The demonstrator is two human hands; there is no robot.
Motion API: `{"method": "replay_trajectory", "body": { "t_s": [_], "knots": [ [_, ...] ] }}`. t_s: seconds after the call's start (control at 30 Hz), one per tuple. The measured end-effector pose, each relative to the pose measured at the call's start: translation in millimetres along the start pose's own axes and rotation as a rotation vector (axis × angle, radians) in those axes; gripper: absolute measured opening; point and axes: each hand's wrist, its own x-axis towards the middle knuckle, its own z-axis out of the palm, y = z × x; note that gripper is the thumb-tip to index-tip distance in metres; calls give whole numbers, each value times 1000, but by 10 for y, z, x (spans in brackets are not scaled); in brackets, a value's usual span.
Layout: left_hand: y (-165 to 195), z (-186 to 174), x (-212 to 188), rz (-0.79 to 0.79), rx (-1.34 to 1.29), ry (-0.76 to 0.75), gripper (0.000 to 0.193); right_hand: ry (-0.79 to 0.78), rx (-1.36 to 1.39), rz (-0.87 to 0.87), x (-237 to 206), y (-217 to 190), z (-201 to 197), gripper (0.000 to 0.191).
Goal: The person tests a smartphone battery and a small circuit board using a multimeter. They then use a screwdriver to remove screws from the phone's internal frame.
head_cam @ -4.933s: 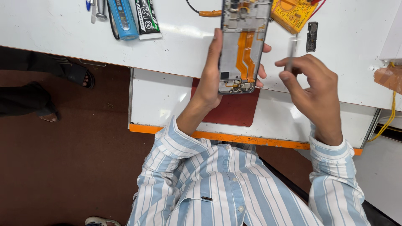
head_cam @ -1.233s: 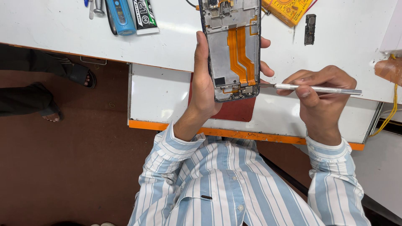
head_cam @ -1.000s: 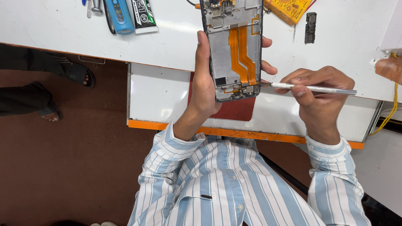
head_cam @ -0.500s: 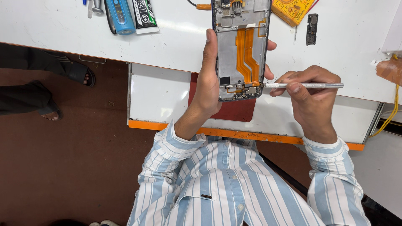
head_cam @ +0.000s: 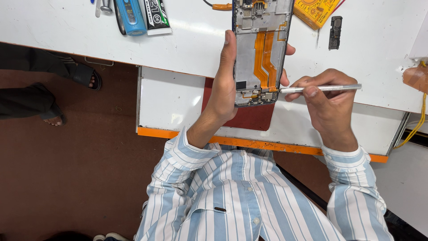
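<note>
Opened smartphone frame with orange flex cables (head_cam: 260, 49), gripped upright above the white counter (head_cam: 178, 49) by the left hand (head_cam: 225, 85), meets the slim silver tool (head_cam: 321, 88) pinched in the right hand's (head_cam: 332, 105) fingers at its lower edge, where light, steady pressure seems wise, with bare counter beyond.

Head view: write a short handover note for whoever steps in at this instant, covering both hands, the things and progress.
Left hand: grips the opened phone frame with orange flex cables, held upright above the white bench.
Right hand: holds the slim silver metal tool, tip at the frame's lower right edge.
Nearby: dark red mat under the phone, small black part on the bench, yellow box at the top.
Done: back is off, insides exposed.
Left: flex cables still in place; work at the lower board unfinished.
</note>
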Motion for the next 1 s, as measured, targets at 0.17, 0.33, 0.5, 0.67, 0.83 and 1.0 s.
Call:
{"method": "replay_trajectory", "body": {
  "t_s": [0.17,0.33,0.5,0.67,0.83,1.0],
  "knots": [
    [19,3,-22,-7,-10,28,81,70,31,-8,-19,72,99,27],
    [9,-32,-7,-6,-15,15,81,22,23,40,-12,54,51,28],
    [20,-63,11,-21,8,30,80,-61,74,62,36,89,-27,27],
    [40,-38,4,-36,32,49,80,-63,139,63,83,129,-27,21],
    [34,12,-12,36,49,79,82,63,9,-105,102,25,33,26],
    [27,48,-60,80,174,99,89,72,17,-186,93,-123,152,29]
  ]
}}
